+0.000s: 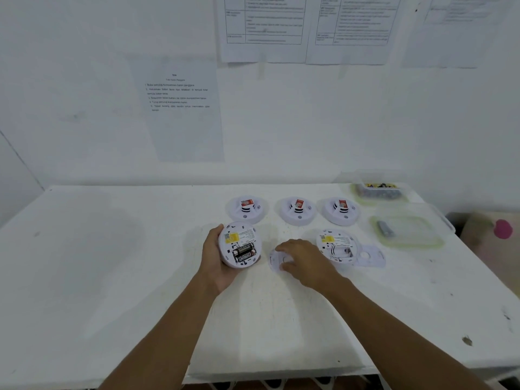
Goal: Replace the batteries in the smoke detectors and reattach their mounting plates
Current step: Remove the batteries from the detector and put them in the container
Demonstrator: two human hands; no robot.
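Note:
My left hand (215,257) grips a white smoke detector (239,243) turned back-up, with black batteries (244,252) showing in its compartment. My right hand (302,258) lies over a white mounting plate (274,260) flat on the table, fingers curled on it. To the right a second detector (336,244) lies back-up with an empty battery bay, and its mounting plate (368,256) rests beside it. Three more detectors (247,209) (298,211) (340,211) sit face-up in a row behind.
The white table (112,263) stands against a white wall with taped paper sheets. At the far right sit a clear tub of batteries (378,190) and a clear lidded container (408,230) with grey batteries inside. The table's right edge drops off near a pink object (503,228).

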